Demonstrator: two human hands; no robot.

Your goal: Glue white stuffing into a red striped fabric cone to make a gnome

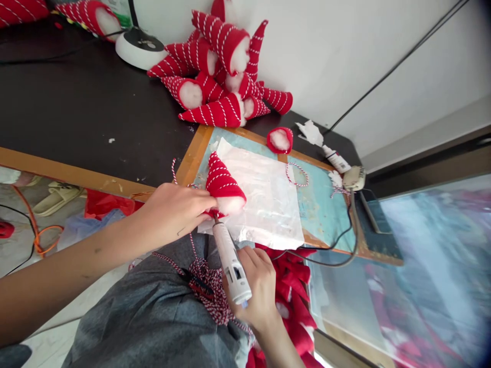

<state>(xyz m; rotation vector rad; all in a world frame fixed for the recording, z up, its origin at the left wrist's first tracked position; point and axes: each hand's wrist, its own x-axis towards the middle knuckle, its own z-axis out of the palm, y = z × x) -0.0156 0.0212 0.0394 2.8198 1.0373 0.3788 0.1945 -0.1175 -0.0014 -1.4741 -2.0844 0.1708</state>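
Note:
A small red felt cone, wound with red-and-white cord and stuffed with white fluff, lies tilted over the edge of a white sheet. Pinched at its lower left rim, the cone is held by my left hand. My right hand grips a white hot glue gun, whose tip meets the rim beside my left fingers. Whether glue is coming out is hidden. From near my left hand a strand of the cord hangs down to a tangled bundle of red-and-white cord on my lap.
Several finished-looking striped cones are heaped against the wall. A white lamp base stands left of them. A loop of cord, a white bottle, a power socket and a phone lie rightward. Red felt pieces sit below the table edge.

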